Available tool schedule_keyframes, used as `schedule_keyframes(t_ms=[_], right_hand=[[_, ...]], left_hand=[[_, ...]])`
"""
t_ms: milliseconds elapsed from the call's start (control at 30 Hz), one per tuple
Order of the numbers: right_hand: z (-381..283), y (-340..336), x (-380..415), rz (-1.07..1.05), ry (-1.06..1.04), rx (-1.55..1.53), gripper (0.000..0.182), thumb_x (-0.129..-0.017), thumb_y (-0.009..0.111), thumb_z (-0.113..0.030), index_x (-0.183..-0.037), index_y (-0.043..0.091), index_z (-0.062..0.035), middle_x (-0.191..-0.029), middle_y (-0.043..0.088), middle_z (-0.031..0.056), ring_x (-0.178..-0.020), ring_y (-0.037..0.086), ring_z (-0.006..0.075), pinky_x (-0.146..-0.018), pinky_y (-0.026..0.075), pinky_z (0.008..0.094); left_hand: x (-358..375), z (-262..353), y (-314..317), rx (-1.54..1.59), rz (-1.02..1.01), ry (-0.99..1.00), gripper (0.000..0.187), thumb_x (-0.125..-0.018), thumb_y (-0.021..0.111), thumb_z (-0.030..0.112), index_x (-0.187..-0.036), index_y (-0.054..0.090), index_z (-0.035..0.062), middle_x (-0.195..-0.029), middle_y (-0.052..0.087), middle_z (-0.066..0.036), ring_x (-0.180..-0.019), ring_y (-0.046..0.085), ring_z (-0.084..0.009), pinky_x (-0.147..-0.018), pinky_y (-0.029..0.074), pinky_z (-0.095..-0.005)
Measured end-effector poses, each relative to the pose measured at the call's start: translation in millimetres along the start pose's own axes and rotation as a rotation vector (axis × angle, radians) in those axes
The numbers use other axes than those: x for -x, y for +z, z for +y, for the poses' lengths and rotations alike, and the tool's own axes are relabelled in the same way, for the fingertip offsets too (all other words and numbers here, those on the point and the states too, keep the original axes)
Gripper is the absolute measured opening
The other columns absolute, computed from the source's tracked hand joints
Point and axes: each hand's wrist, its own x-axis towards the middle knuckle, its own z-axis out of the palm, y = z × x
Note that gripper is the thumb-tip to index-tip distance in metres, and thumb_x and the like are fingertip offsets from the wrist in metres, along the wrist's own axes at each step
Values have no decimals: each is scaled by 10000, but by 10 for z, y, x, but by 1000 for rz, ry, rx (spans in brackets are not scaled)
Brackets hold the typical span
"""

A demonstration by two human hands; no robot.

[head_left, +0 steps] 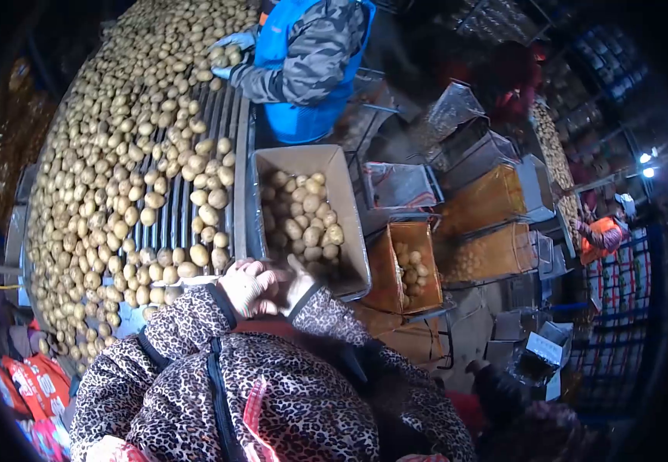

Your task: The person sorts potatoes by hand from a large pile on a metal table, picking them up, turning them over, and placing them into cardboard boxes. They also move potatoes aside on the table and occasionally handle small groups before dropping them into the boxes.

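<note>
My left hand (246, 289), in a pale striped glove, is held just in front of my chest by the sorting table's metal edge (239, 192). Its fingers are curled in; a dark, blurred patch beside them hides what they hold, if anything. Close on its right is my right hand (300, 288), also pale-gloved, near the lower left corner of a cardboard box (349, 208). Its fingers are mostly hidden. Many potatoes (95, 208) cover the slatted table left of my hands, and more potatoes (311, 219) lie inside the box.
A co-worker in a blue vest (303, 115) holds potatoes in gloved hands at the table's far side. Right of the box stands an orange-lined crate (380, 269) with potatoes, beside other lined crates (488, 196). Another person wears an orange vest (602, 239). Red bags (37, 385) lie lower left.
</note>
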Motion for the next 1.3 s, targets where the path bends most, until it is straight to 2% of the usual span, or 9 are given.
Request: schedule_keyframes(t_ms=[67, 267, 433, 467, 500, 767, 967, 1167, 1300], right_hand=[[-11, -166, 52, 36, -44, 43, 340, -955, 547, -417, -1149, 604, -144, -1029, 636, 47, -952, 623, 238, -755, 531, 442], [-1082, -1033, -449, 601, 31, -578, 261, -936, 639, -304, -1088, 644, -92, -806, 662, 23, -712, 660, 213, -565, 576, 378], [-3208, -112, -901, -118, -200, -1041, 372, -952, 431, -236, -1271, 563, -99, -1116, 649, 163, -1075, 592, 378, -922, 464, 533], [-3168, 579, -580, 412, -579, -483, 387, -946, 449, -269, -1278, 548, -96, -1153, 634, 169, -1124, 568, 382, -919, 463, 541], [-3114, 632, -561, 469, -595, -371, 393, -946, 461, -281, -1275, 551, -86, -1134, 639, 165, -1076, 581, 362, -876, 470, 507], [-1036, 147, -1205, -131, -238, 782, 461, -938, 566, -347, -1248, 570, -5, -1028, 677, 154, -747, 669, 223, -571, 530, 278], [-255, 1499, -1026, -627, -417, 1705, 489, -891, 656, -197, -1318, 527, 3, -1239, 608, 188, -1123, 621, 261, -969, 492, 353], [152, 2081, -1392, -848, -378, 2426, 1010, -704, 793, -294, -1525, 222, -161, -1461, 355, 254, -1302, 442, 405, -1099, 386, 450], [706, 2236, -1497, -662, -193, 2821, 1313, -590, 882, -320, -1555, -1, -204, -1403, 377, 224, -1228, 499, 410, -1048, 445, 461]], left_hand=[[-8, -20, -18, -33, 126, 66, 901, -748, 627, 705, -1401, 474, 103, -1318, 495, -232, -1192, 499, -433, -1031, 388, -499], [411, -379, 22, 428, 252, -299, 804, -895, 545, 629, -1400, 434, 14, -1275, 532, -248, -1199, 523, -398, -1027, 420, -450], [862, -400, 347, 578, 274, -461, 678, -934, 541, 534, -1341, 490, -5, -1214, 569, -210, -1149, 557, -329, -1011, 418, -412], [894, -309, 279, 678, 262, -471, 637, -943, 541, 495, -1336, 494, -4, -1209, 572, -210, -1132, 562, -323, -998, 421, -411], [906, -237, 201, 590, 272, -482, 592, -925, 584, 392, -1349, 477, -7, -1250, 552, -197, -1166, 545, -321, -1022, 415, -404], [1585, -560, 567, -362, 318, -561, 685, -782, 627, 445, -1332, 493, 60, -1366, 499, -169, -1310, 432, -351, -1094, 311, -531], [2550, -639, 516, -400, 207, -892, 670, -730, 704, 497, -1355, 504, 362, -1454, 396, -197, -1357, 355, -408, -1114, 248, -600], [3279, -332, 787, -437, 310, -1511, 679, -769, 672, 420, -1395, 481, 238, -1444, 411, -200, -1363, 362, -402, -1098, 251, -599], [2764, -18, 534, -331, 207, -1243, 649, -781, 656, 435, -1374, 501, 223, -1423, 449, -192, -1351, 385, -392, -1078, 266, -621]])
